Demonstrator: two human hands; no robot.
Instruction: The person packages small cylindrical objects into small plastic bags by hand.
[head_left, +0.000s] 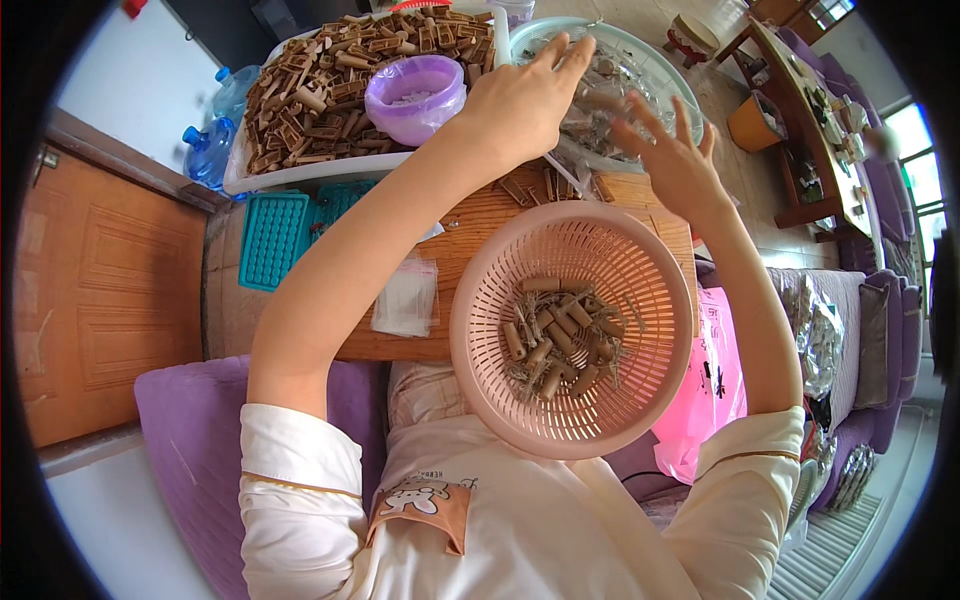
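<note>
My left hand point(522, 105) reaches over the near left side of a pale green basin point(690, 105) at the far end of the table. Its visible fingers are stretched out. My right hand point(683, 168) is at the basin's near right side, fingers spread and partly blurred. In the basin lies a heap of clear and silvery small pieces point(625, 70). A blurred brownish shape shows between the hands; I cannot make it out. Nearer to me, a pink slotted plastic basket point(480, 330) holds several brown tube-like pieces point(562, 335) with thin greenish strands.
A white tub point(330, 168) heaped with brown pieces point(310, 100) stands at the far left, a purple bowl point(415, 100) resting on them. Teal trays point(273, 240) and clear plastic bags point(406, 298) lie left of the basket. A pink bag point(715, 380) hangs at the right.
</note>
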